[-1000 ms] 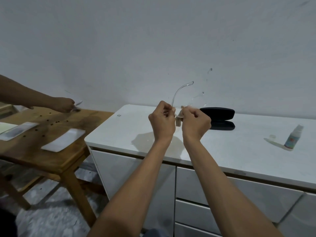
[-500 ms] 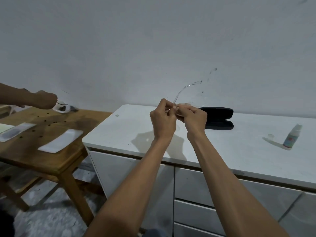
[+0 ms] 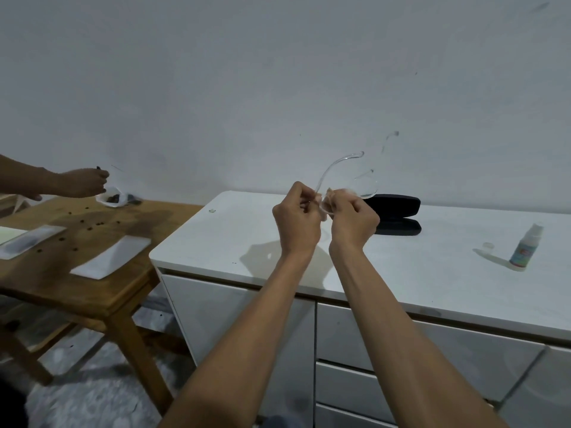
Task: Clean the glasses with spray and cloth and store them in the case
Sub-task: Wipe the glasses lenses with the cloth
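Grey-white plaster wall (image 3: 278, 72) fills the upper half of our view, scuffed with a few dark marks to the right. Below it a white worktop (image 3: 386, 267) runs from the middle to the right edge, its rounded corner toward us, topping a white cabinet (image 3: 234, 329) with flat drawer fronts. To the left stands a wooden table (image 3: 92, 285) on angled legs, its top stained darker in the middle and dotted with small dark bits; a white sheet (image 3: 111, 257) and a flat clear packet (image 3: 27, 245) lie on it. The floor (image 3: 86, 393) underneath is mottled grey.

Over the worktop we hold up the glasses (image 3: 355, 183), a clear frame whose one arm curves up and to the right against the wall. Our left hand (image 3: 298, 220) has its fingers curled, pinching the frame near the hinge. Our right hand (image 3: 353, 220) is curled too, pressing a pale cloth (image 3: 329, 202) against a lens; only a scrap of it shows between the two hands.

Behind our right hand the black case (image 3: 398, 217) lies open on the worktop, near the wall. Well to the right stands the small spray bottle (image 3: 525, 250), upright, with a clear cap (image 3: 487, 246) just beside it.

At the far left another person's hand (image 3: 83, 182) reaches over the table above a small white dish (image 3: 109, 199); it pinches something thin we cannot make out.
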Demonstrator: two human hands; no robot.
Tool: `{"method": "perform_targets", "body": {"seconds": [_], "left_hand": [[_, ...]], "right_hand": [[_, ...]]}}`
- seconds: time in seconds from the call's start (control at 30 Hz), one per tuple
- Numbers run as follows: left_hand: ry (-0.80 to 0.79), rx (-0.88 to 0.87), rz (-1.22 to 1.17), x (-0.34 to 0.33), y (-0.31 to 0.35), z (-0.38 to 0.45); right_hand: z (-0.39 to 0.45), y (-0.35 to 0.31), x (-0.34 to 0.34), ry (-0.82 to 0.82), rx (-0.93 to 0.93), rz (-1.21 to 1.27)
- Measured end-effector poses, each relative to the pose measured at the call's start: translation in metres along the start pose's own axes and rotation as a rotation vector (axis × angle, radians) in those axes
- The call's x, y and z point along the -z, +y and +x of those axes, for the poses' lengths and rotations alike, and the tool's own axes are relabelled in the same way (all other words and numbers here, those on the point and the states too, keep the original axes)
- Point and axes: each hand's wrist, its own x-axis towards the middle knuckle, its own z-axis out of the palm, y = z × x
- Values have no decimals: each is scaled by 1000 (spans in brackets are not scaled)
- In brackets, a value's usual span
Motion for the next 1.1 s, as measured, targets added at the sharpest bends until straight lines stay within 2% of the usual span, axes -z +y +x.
{"method": "perform_targets", "body": {"seconds": [0.1,0.27,0.37,0.57,0.7,0.87,1.0,1.1], "left_hand": [[15,-14,-20,-5,4,0],[2,-51,20,-5,6,6],[-5,-61,31,0,2,9],[-41,-56,76,8,-14,12],[-33,-32,63,11,-19,11],[-12,-4,8,6,-13,4],[-22,-2,-15,0,-8,1],[-14,-33,22,-2,-6,4]], "right_hand": [[1,2,-7,2,-44,117],[6,-3,-2,-171,-104,71],[12,-9,7,-313,-138,-56],[10,-19,19,-450,-223,-250],[9,-16,19,-325,-204,-242],[3,-4,11,-159,-180,-44],[1,-3,3,-180,-218,104],[-1,-4,0,-197,-232,107]]}}
